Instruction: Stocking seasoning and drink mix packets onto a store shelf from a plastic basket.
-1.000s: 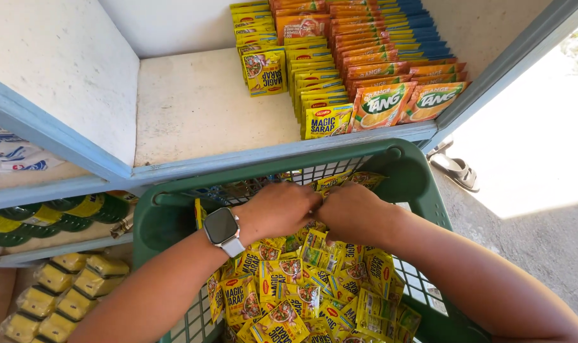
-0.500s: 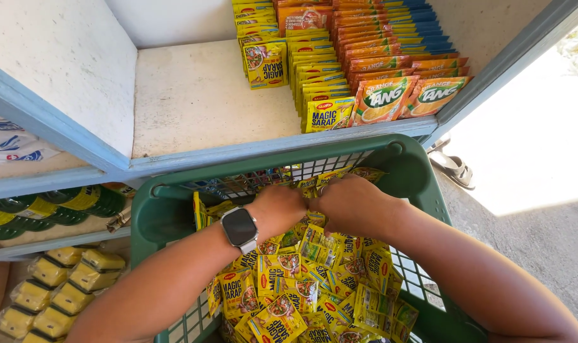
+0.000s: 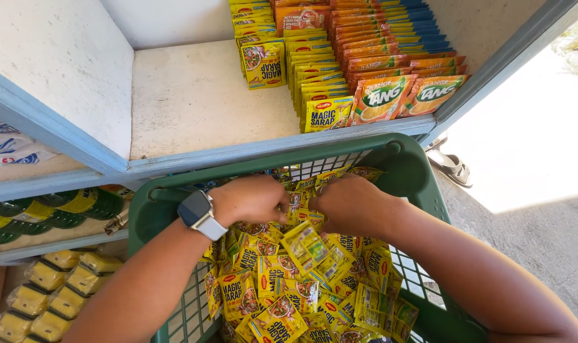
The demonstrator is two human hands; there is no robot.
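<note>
White-painted shelving with pale blue edging fills the upper view, its main shelf (image 3: 200, 101) bare on the left side and stocked from about 12 to 2 o'clock with rows of yellow seasoning packets (image 3: 301, 70) and orange drink-mix packets (image 3: 390, 70). Below it, at 6 o'clock, sits a green plastic basket (image 3: 409, 171) heaped with loose yellow sachets (image 3: 282, 279).

Both hands work at the far end of the basket, close under the shelf edge. The left hand (image 3: 254, 198), with a smartwatch (image 3: 198, 213) on its wrist, has its fingers curled down into the pile; the right hand (image 3: 346, 203) meets it from 3 o'clock, and the two nearly touch. Each grip looks closed on sachets at the heap's far edge — though the fingertips are buried, so exactly how many packets each holds I cannot tell.

Judging by this, the step in hand is gathering a bunch of sachets together inside the basket. A next move would call for squaring the bunch between both hands and lifting it clear of the rim without spilling the slippery packets.

At 9 o'clock, lower shelves hold green bottles (image 3: 41, 209) and wrapped yellow blocks (image 3: 47, 292); at 3 o'clock, a sandal (image 3: 451, 166) lies on sunlit concrete floor (image 3: 537, 222).
</note>
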